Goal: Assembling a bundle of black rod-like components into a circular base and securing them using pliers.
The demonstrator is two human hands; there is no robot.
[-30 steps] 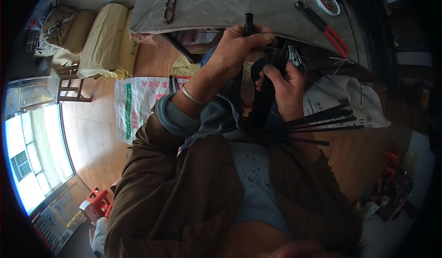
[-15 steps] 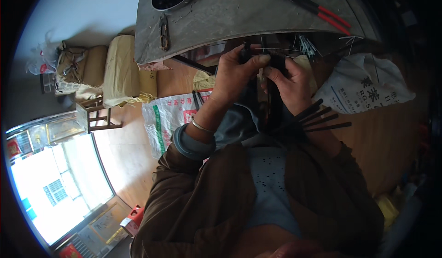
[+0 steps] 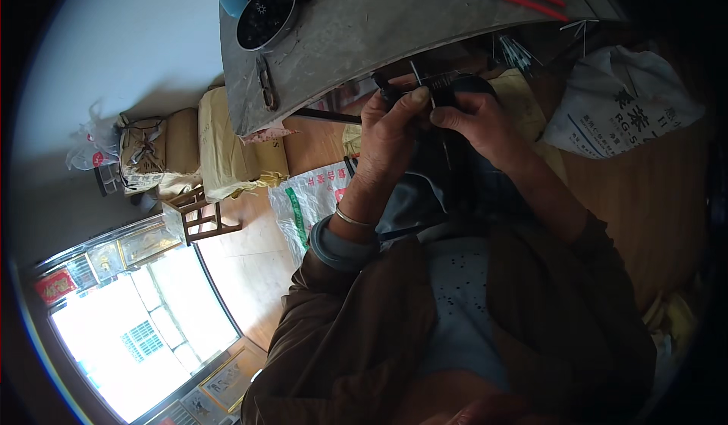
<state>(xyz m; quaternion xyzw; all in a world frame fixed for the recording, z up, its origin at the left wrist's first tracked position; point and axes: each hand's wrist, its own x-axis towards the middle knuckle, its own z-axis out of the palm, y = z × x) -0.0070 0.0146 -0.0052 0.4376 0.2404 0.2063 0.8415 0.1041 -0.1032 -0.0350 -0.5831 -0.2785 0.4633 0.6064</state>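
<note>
"Head view: what is cut off or lost, from the largest down?"

"The corners are swallowed by a dark rim, and the window [image 3: 144, 341] is washed out white. The grey, scratched bench [image 3: 356, 42] is cut off at the top. On the wooden floor [image 3: 629, 220], a white sack [image 3: 618, 114] is seen at the right, wrapped bales [image 3: 227, 152] at the left."

"And on the bench?"

"A bowl [image 3: 263, 49] of black bits, red-handled pliers [image 3: 523, 0] and small snips [image 3: 265, 84]."

"Where is the piece in hand?"

"Above the lap, just before the bench's near edge. A black piece [image 3: 442, 87], faintly marked on top, is pinched in the right hand's [image 3: 474, 118] fingers; its lower part is lost against dark clothing. A knobbed black part [image 3: 385, 85] is held in the left hand's [image 3: 388, 122] closed fingers. Whether the two are joined cannot be told."
</note>
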